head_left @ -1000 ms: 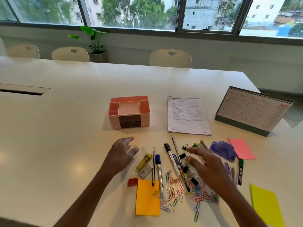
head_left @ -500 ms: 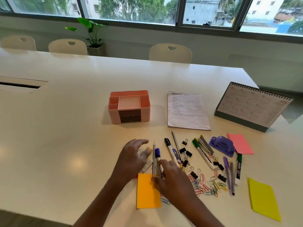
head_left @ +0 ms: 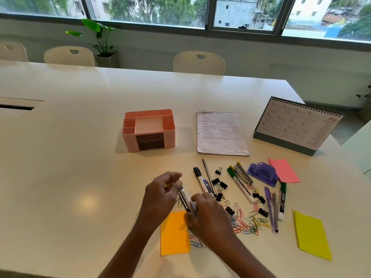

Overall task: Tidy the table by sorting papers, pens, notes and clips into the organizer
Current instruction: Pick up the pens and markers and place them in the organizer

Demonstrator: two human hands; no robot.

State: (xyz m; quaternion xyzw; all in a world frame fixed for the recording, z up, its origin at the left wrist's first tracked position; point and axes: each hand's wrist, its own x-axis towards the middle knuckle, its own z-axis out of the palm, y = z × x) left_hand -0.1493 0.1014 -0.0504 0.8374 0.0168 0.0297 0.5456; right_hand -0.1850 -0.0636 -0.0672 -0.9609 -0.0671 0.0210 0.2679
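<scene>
Two-handed, holds black marker (head_left: pixel 184 197) just beyond orange note (head_left: pixel 172 235), well short of organizer (head_left: pixel 128 141): upper end pinched by curled fingers of left hand (head_left: pixel 160 194), lower end inside curled right hand (head_left: pixel 208 215), blurred; judged light, rigid, slick-barrelled, best gripped mid-barrel.

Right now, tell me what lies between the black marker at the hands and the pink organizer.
Nothing visible. Only bare table lies between the black marker, pinched at its top by the left hand, and the pink organizer. The other pens and clips lie right of that path.
</scene>
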